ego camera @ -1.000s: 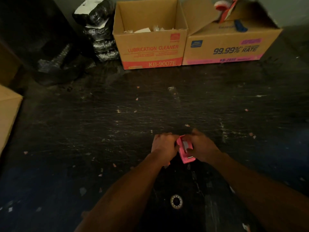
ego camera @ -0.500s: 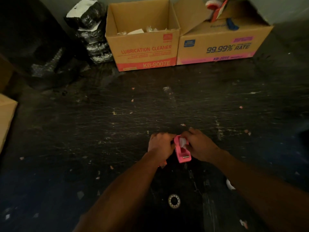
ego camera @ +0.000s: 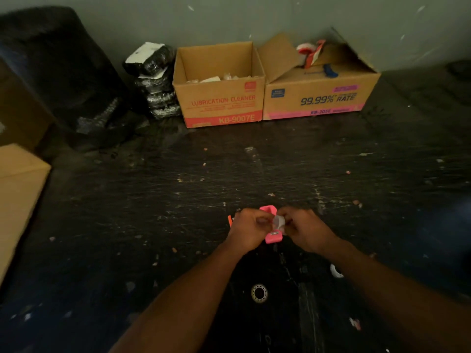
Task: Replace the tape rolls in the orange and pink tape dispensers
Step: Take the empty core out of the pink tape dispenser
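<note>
The pink tape dispenser point(ego camera: 272, 236) stands on the dark table between my hands, with its cutter end towards me. My left hand point(ego camera: 247, 230) is closed around its left side. My right hand point(ego camera: 304, 230) pinches a small pale tape roll point(ego camera: 279, 221) just above the dispenser's right side. A sliver of the orange tape dispenser point(ego camera: 230, 220) shows behind my left hand; the rest of it is hidden. On the table near me lie a tape roll point(ego camera: 259, 293) and a white roll point(ego camera: 336, 271).
Two open cardboard boxes stand against the back wall, one marked LUBRICATION CLEANER point(ego camera: 219, 103) and one marked 99.99% RATE point(ego camera: 318, 98). Black wrapped bundles point(ego camera: 155, 82) and a black bag point(ego camera: 56, 72) sit at the back left. A plain carton point(ego camera: 17, 194) is at the left edge.
The pale roll has come up from inside the pink dispenser into my right hand's fingers. My hands have drawn slightly apart, and the orange dispenser's edge now shows.
</note>
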Motion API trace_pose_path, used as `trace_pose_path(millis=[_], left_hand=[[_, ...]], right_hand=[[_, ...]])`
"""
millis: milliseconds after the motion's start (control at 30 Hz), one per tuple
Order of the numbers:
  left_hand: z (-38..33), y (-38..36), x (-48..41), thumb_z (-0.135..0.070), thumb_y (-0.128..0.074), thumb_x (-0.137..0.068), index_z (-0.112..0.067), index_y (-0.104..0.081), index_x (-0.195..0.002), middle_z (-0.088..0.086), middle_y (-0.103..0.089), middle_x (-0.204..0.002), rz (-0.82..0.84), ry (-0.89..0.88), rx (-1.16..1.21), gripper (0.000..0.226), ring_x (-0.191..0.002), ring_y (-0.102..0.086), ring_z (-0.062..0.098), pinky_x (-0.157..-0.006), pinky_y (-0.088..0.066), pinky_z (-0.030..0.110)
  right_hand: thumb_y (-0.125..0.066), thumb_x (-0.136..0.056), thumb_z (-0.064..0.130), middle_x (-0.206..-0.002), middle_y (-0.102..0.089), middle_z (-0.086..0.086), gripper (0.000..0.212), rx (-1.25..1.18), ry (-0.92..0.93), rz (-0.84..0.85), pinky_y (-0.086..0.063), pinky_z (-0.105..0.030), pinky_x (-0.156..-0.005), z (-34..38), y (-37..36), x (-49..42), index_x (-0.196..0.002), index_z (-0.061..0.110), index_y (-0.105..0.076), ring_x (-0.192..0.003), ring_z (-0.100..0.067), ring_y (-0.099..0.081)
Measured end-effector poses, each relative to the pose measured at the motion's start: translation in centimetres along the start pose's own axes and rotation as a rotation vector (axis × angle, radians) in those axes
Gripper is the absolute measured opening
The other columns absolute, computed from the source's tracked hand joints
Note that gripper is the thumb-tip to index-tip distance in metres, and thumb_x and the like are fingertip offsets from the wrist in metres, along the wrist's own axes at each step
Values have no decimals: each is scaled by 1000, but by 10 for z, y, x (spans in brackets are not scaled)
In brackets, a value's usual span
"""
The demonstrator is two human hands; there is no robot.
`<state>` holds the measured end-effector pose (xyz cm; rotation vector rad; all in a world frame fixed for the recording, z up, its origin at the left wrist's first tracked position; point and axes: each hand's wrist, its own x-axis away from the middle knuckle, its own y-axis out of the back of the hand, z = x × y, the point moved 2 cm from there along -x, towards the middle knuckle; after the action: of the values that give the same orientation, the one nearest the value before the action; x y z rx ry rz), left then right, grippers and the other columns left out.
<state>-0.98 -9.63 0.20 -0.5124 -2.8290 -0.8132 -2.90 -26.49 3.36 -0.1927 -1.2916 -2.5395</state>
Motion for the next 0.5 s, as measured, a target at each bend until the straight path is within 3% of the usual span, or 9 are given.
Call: trace_pose_path(millis=[267, 500], left_hand=[[-6, -8, 45, -17, -82, -83, -12, -80, -104, 5, -81, -101, -66, 67, 162, 22, -95, -77, 18, -90, -60, 32], [7, -7, 74, -14, -84, -79, -15, -78, -92, 5, -80, -88, -109, 233, 252, 14, -71, -72, 8, -77, -61, 25]], right_hand=[[-69, -84, 12, -101, -76, -3, 28, -10, 58, 3, -57, -40, -85, 10, -3, 37, -111, 20, -66, -93, -20, -70], [-78, -76, 23, -101, -73, 3, 31, -21, -53, 73, -59, -37, -85, -8, -21, 58, -104, 25, -65, -94, -11, -70]])
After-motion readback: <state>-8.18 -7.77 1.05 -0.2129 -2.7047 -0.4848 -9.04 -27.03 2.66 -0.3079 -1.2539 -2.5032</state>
